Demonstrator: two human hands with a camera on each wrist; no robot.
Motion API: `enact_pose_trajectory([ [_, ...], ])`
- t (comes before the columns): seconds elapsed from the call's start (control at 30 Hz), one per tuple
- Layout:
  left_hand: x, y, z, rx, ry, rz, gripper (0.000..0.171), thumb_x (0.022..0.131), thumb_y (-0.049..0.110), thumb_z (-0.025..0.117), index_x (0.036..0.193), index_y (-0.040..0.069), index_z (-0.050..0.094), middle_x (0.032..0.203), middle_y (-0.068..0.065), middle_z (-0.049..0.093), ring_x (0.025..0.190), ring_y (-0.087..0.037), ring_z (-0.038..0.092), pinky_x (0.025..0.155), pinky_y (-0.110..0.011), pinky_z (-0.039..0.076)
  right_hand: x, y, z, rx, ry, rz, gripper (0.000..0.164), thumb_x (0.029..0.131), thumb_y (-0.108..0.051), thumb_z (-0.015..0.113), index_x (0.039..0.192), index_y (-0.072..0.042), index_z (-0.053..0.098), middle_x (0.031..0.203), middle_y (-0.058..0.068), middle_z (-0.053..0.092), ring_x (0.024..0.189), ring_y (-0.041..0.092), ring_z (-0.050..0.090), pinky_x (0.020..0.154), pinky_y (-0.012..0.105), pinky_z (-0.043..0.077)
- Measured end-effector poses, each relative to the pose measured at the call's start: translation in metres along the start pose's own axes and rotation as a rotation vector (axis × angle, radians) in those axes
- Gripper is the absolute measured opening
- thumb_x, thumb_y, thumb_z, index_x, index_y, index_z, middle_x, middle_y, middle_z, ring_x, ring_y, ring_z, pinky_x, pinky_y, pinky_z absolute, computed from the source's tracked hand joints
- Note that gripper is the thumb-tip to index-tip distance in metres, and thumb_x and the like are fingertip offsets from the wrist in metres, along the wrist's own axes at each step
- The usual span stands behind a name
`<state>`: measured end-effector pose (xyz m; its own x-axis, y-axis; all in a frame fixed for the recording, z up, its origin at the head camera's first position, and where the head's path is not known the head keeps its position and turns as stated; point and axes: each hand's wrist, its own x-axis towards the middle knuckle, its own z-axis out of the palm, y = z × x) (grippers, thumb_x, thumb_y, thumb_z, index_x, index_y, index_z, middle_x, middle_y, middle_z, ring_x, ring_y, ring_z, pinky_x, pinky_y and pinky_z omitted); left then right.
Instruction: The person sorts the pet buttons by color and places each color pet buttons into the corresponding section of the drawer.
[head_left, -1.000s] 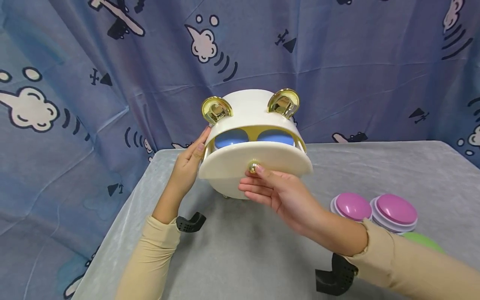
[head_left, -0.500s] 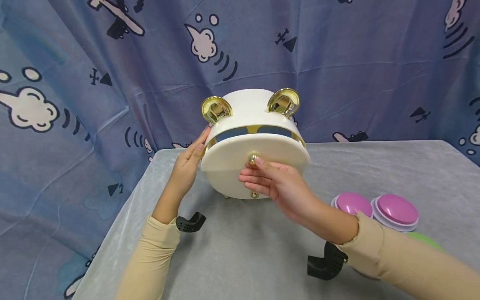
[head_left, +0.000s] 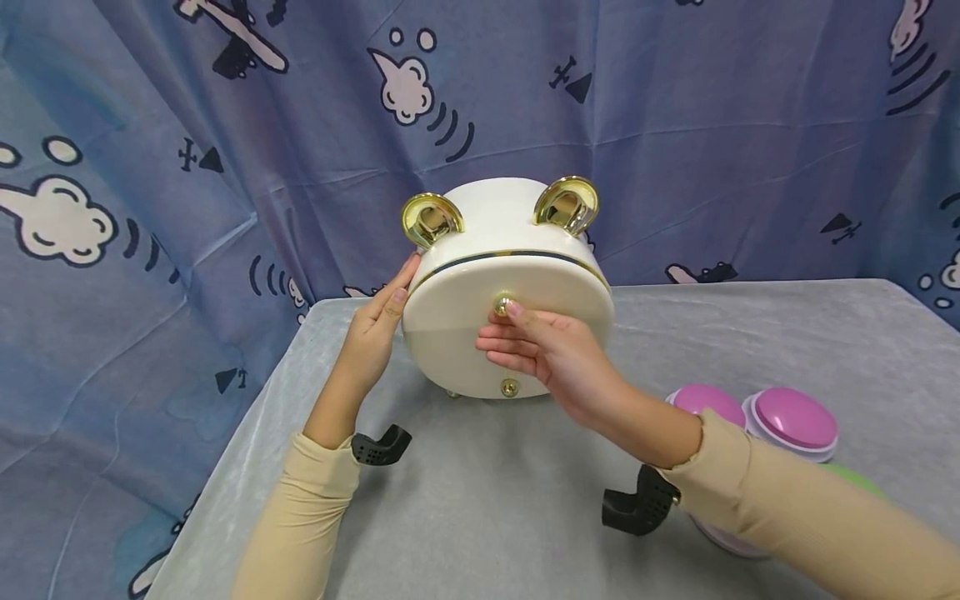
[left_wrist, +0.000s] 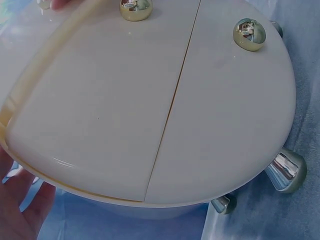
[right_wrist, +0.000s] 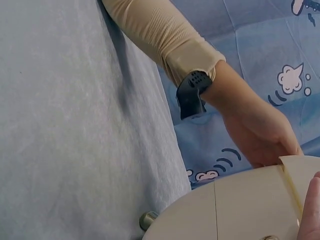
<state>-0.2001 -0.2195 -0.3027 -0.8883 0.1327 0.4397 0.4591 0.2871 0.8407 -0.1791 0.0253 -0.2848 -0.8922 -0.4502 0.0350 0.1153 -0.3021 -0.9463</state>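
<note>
A white rounded box (head_left: 495,197) with two gold ears (head_left: 432,220) stands on the table. Its upper front flap (head_left: 446,302) is nearly level with the body, leaving a thin dark gap along the top edge. My right hand (head_left: 558,354) pinches the flap's gold knob (head_left: 503,303) between thumb and index finger, the other fingers extended. On the box's left side lies my left hand (head_left: 377,325), fingers stretched along the wall and thumb by the front rim. The left wrist view shows the seam between flap and lower front (left_wrist: 225,115), which bears another gold knob (left_wrist: 249,34).
To the right are round cases with pink lids (head_left: 795,417) and a green one (head_left: 855,478), partly behind the right sleeve (head_left: 795,492). A patterned blue curtain (head_left: 675,167) hangs behind the grey table (head_left: 450,517). Small metallic feet (left_wrist: 287,170) support the box.
The flap has swung up and inward with my right hand on its knob, hiding the blue round things inside. My left hand has stayed against the box's side.
</note>
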Motion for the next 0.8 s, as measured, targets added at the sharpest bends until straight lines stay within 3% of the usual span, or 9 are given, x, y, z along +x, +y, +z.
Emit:
enact_pose_trajectory([
  [0.4,0.0,-0.001,0.0,-0.005,-0.005,-0.001,0.045,0.11,0.023,0.033,0.153,0.013,0.039,0.162,0.003,0.033,0.15,-0.007,0.028,0.126,-0.03,0.02,0.007,-0.002,-0.002,-0.004,-0.01,-0.001,0.024,0.106,-0.02,0.048,0.113,-0.001,0.061,0.09,-0.002,0.076,0.09,0.01,0.074,0.088,0.028,0.06],
  [0.8,0.0,-0.001,0.0,-0.014,-0.004,-0.001,0.045,0.11,0.024,0.033,0.153,0.013,0.04,0.161,0.004,0.034,0.15,-0.006,0.028,0.126,-0.029,0.021,0.012,-0.002,-0.003,0.012,0.0,-0.008,0.026,0.106,-0.018,0.048,0.113,0.005,0.06,0.089,0.0,0.076,0.088,0.011,0.074,0.087,0.028,0.06],
])
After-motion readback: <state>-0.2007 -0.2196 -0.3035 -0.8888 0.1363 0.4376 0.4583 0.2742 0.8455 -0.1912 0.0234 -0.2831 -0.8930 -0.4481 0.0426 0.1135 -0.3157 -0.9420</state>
